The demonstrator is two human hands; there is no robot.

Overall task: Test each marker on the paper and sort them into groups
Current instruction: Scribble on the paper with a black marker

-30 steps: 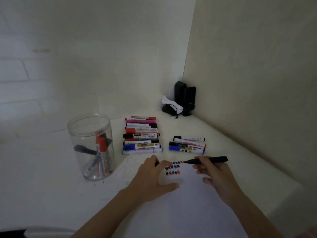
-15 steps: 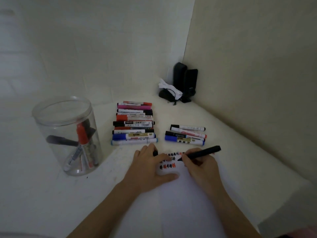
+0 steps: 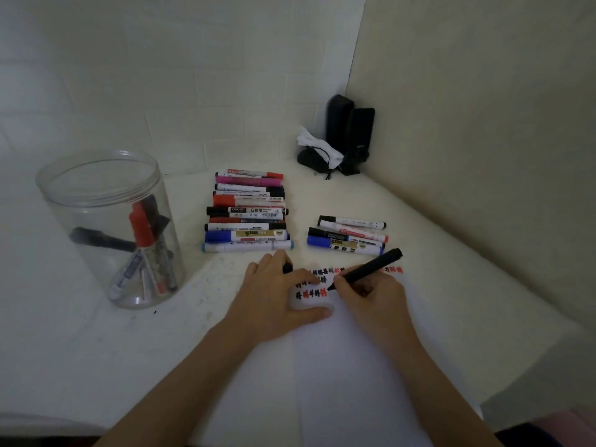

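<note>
Right hand [image 3: 371, 298] gripped black marker [image 3: 367, 269], tip on paper [image 3: 354, 366]; left hand [image 3: 274, 298] pressed paper flat, pinching a black cap [image 3: 287, 268].

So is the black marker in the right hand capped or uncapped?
Uncapped: the black marker has its bare tip on the paper, and the left hand holds the cap.

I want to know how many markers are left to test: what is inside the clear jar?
The clear jar holds a red-capped marker, a black one and a few more leaning together. Their overlap and the blurry wall hide the exact count.
</note>
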